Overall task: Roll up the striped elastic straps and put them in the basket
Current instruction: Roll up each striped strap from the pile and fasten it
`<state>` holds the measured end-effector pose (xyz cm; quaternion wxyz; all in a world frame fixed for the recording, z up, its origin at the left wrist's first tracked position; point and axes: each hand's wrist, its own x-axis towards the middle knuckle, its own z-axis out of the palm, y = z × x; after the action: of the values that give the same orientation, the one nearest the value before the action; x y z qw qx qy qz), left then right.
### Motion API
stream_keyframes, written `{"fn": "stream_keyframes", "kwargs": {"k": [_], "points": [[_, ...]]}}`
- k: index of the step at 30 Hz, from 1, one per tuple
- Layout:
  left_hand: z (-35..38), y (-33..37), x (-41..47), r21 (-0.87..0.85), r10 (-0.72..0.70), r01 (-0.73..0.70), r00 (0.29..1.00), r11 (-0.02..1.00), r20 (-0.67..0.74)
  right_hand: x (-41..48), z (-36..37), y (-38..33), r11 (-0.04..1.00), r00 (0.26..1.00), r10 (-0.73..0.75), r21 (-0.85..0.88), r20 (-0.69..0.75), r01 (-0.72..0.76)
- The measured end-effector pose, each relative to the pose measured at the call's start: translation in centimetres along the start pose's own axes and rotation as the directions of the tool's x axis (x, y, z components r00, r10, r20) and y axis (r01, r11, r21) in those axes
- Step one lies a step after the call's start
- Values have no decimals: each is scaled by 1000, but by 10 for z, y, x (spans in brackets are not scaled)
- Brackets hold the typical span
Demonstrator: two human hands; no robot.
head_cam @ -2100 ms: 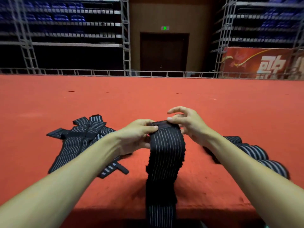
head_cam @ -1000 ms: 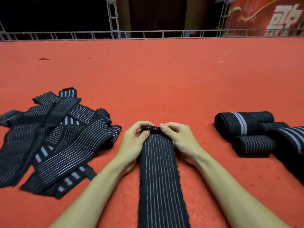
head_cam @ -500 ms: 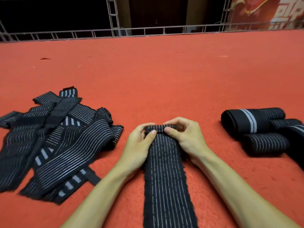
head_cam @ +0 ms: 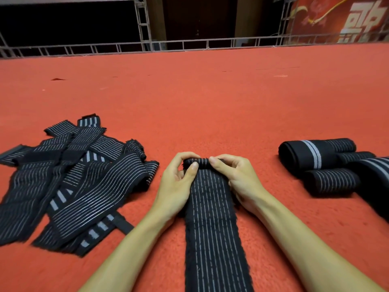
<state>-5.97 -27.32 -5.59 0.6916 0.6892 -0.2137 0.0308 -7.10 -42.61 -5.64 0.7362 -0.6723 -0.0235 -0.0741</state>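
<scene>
Striped elastic straps [head_cam: 69, 180] lie in a loose, overlapping pile at the left on the red carpet [head_cam: 210, 102], flat and not yet rolled. Just right of the pile, the left hand [head_cam: 174, 186] grips the far end of one strap [head_cam: 212, 218], which runs straight away from the person from the near edge of the view. Its fingers curl over the small roll [head_cam: 200, 162] begun there and its thumb presses on top. The right hand [head_cam: 240, 182] pinches the same roll from the other side, thumb on top and fingers curled behind. Both hands are therefore grasping the strap's rolled end, and neither is free. Well apart at the right, finished rolled straps [head_cam: 315, 153] lie bunched together, touching one another. No basket is in view. The step in hand looks like the first turns of the roll, with nearly the whole length flat. The likeliest trouble is a skewed start: if one hand turns faster than the other, the roll would probably cone out to one side. The elastic may also spring open if a thumb lifts before the next turn is caught, and a slack core would make a loose bundle. The frayed edges look apt to snag on the carpet.
</scene>
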Motion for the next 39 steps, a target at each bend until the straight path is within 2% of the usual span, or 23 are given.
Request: {"fn": "stream_keyframes", "kwargs": {"k": [4,8,13,18,23,25,27,30,34,36,39], "points": [[1,0,-1,-3,-29,29,1000,1000,7,-1,-3,2,999,999,-36,-19,5,36],[2,-1,0,-104,-159,156,987,982,-22,-2,-4,-1,989,993,-115,-99,-6,114],[2,-3,0,36,-124,124,992,992,-5,-4,-3,-4,973,981,-192,-126,18,193],[-1,-7,0,24,-42,41,998,999,40,-5,-2,-3,986,991,-136,-90,21,137],[-3,-6,-1,0,-34,34,997,999,73,-8,-5,-4,997,992,-73,31,104,71],[-4,-5,-2,5,-38,38,997,999,72,-7,-2,-4,998,996,-70,7,56,70],[-3,-5,-2,-22,-53,55,997,998,62,-5,1,-1,997,999,-51,-67,-7,50],[-2,-4,-3,-82,-104,108,993,991,48,-5,2,1,998,999,-27,-65,-21,25],[2,0,-2,-198,-208,222,974,955,91,-6,-3,0,990,994,-110,-88,16,111],[3,1,-2,-184,-245,254,967,950,68,-6,-5,1,981,987,-148,-115,61,154],[2,-2,-1,-49,-221,222,975,974,23,-8,-8,1,974,977,-184,-116,108,196]]}}
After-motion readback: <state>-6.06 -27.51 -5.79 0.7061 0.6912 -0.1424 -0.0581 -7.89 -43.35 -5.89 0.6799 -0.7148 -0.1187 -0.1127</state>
